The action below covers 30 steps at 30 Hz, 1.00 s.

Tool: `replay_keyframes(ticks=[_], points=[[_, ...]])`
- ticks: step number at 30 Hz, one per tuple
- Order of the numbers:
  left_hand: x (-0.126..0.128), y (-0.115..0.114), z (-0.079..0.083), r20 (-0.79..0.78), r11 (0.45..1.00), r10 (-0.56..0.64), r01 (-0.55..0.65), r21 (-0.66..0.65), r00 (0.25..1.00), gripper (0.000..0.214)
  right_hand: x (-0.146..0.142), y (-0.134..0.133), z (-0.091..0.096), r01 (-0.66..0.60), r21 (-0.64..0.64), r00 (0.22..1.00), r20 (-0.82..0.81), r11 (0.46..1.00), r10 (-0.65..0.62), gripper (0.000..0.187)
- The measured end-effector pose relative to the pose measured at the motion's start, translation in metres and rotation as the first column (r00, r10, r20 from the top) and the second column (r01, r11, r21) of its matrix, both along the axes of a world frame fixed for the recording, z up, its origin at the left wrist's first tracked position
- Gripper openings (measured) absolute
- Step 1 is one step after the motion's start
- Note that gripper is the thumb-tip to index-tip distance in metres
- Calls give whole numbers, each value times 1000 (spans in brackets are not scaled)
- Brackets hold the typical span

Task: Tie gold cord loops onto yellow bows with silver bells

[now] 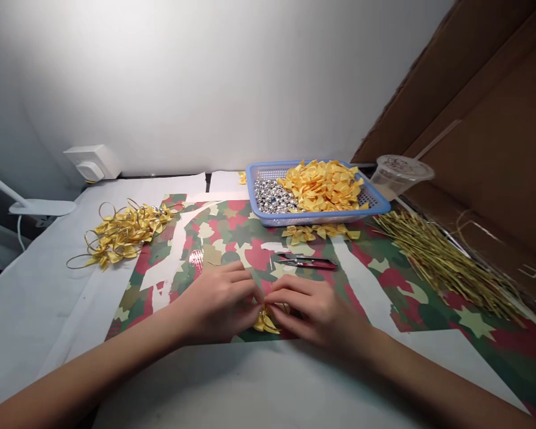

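"What's that blue thing against the wall?"

"A plastic basket, with shiny silver beads and loose yellow ribbon pieces inside."

"And around it?"

"Just right of the basket, a lidded plastic cup. Nearer us, red-handled thread snips lie on a camouflage-print sheet. Well left of it, a white wall socket and a lamp base."

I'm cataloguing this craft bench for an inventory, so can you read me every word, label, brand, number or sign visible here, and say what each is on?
No text can be read anywhere in this view. The white plastic wall socket, clear plastic lidded cup, blue plastic basket and red-and-black thread snips show no legible marks; any small print is too small to read.
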<state>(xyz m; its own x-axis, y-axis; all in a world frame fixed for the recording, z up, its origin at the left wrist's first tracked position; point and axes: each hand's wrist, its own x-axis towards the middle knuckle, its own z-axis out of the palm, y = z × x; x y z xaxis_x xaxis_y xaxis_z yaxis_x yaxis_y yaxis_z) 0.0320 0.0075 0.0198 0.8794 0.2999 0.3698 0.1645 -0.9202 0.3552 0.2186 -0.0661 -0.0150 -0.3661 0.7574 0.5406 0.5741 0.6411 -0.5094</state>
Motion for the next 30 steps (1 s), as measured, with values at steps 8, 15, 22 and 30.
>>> replay_keyframes(ticks=[8,15,22,30], points=[[1,-7,12,-336,693,113,-316,-648,935,8,-3,-4,2,18,32,999,43,999,-20,18],[-1,-6,12,-530,322,81,-525,-788,844,18,-4,-6,4,24,36,998,55,999,-26,16],[3,-4,10,-530,282,92,-532,-798,843,14,-3,-8,4,46,30,996,78,999,-48,16],[3,-4,8,-526,229,69,-527,-819,848,14,-5,-6,4,83,85,995,54,993,-88,17]])
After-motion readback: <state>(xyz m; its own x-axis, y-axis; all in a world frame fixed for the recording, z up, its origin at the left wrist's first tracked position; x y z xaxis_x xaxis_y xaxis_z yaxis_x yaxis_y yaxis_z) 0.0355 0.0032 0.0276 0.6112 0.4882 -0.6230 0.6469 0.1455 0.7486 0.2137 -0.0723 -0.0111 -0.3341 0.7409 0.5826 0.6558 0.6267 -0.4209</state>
